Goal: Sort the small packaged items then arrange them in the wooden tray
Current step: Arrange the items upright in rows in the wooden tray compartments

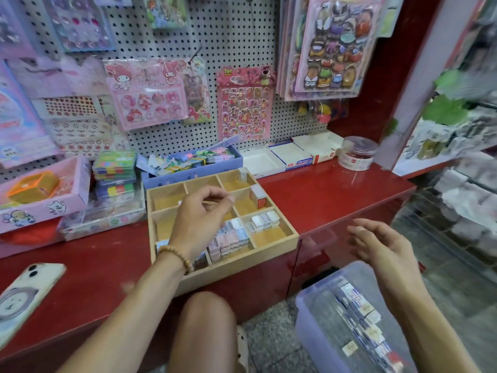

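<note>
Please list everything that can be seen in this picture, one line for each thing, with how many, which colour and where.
wooden tray: one, light wood, on the red counter, centre
small packaged items: many, pastel, in the tray's near compartments; more in the bin
plastic bin: one, clear lilac, on the floor, lower right
red counter: one, red, across the middle
phone: one, white case, counter's left end
round jar: one, clear, counter's back right
sticker sheets: several, mostly pink, on the pegboard
left hand: over the tray, fingers loosely curled, grip empty as far as visible
right hand: above the bin, fingers relaxed
</note>
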Available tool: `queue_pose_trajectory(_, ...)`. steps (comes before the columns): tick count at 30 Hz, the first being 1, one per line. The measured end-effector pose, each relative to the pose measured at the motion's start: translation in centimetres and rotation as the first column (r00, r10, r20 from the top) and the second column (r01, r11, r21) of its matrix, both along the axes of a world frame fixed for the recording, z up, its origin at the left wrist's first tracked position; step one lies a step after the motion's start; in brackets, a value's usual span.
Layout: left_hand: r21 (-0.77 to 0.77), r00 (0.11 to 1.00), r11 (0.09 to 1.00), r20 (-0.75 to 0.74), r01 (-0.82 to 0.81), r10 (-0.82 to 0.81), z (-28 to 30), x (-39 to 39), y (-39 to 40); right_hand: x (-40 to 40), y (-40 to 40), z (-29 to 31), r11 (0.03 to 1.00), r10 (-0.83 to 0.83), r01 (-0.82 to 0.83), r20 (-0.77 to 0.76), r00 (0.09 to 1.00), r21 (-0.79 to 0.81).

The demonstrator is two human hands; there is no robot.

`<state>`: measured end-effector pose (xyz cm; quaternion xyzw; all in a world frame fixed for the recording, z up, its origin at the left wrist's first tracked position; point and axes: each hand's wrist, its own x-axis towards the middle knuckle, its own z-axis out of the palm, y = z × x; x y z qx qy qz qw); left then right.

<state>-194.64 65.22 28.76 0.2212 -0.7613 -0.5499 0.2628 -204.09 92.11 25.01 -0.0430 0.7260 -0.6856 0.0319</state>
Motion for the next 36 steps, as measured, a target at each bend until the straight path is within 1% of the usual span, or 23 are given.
queue_pose_trajectory(3, 0.094, 0.999, 0.995, -0.015, 0.045, -0.044, -0.8, 0.1, 4.1, 1.0, 3.0, -0.3, 0.998, -0.063, 0.063, 0.003, 0.998, 0.021)
queue_pose_trajectory(8, 0.169, 0.989, 0.976, 0.027, 0.136, -0.143, -4.4, 0.4, 10.2, 1.7, 8.2, -2.1, 0.99, -0.14, 0.14, 0.034, 0.99, 0.013)
queue_pose_trajectory(14, 0.174, 0.948, 0.952, 0.155, 0.252, -0.279, -10.1, 0.3, 16.8, 2.0, 14.1, -7.5, 0.973, -0.23, 0.226, 0.076, 0.97, 0.054)
queue_pose_trajectory(16, 0.176, 0.925, 0.944, 0.214, 0.281, -0.315, -12.3, -0.4, 18.6, 2.4, 15.7, -10.0, 0.962, -0.27, 0.262, 0.132, 0.954, 0.073)
queue_pose_trajectory(19, 0.188, 0.871, 0.923, 0.312, 0.336, -0.38, -15.8, -1.5, 20.8, 3.0, 17.4, -14.2, 0.959, -0.282, 0.264, 0.236, 0.93, 0.107)
queue_pose_trajectory(22, 0.138, 0.811, 0.904, 0.402, 0.405, -0.425, -19.1, -2.9, 22.3, 3.4, 18.7, -17.7, 0.953, -0.299, 0.263, 0.309, 0.903, 0.152)
queue_pose_trajectory(26, 0.046, 0.75, 0.881, 0.504, 0.471, -0.428, -22.6, -4.9, 23.4, 3.4, 20.1, -20.4, 0.935, -0.342, 0.282, 0.333, 0.879, 0.215)
queue_pose_trajectory(29, -0.005, 0.682, 0.839, 0.585, 0.545, -0.439, -25.4, -6.8, 23.8, 3.2, 20.6, -22.5, 0.915, -0.38, 0.296, 0.335, 0.862, 0.275)
queue_pose_trajectory(32, -0.076, 0.62, 0.768, 0.643, 0.636, -0.45, -28.5, -9.1, 23.9, 2.8, 20.6, -25.4, 0.883, -0.405, 0.261, 0.353, 0.844, 0.39)
queue_pose_trajectory(36, -0.205, 0.535, 0.612, 0.731, 0.764, -0.423, -33.0, -12.0, 23.7, 1.6, 20.1, -29.9, 0.843, -0.442, 0.229, 0.386, 0.81, 0.486)
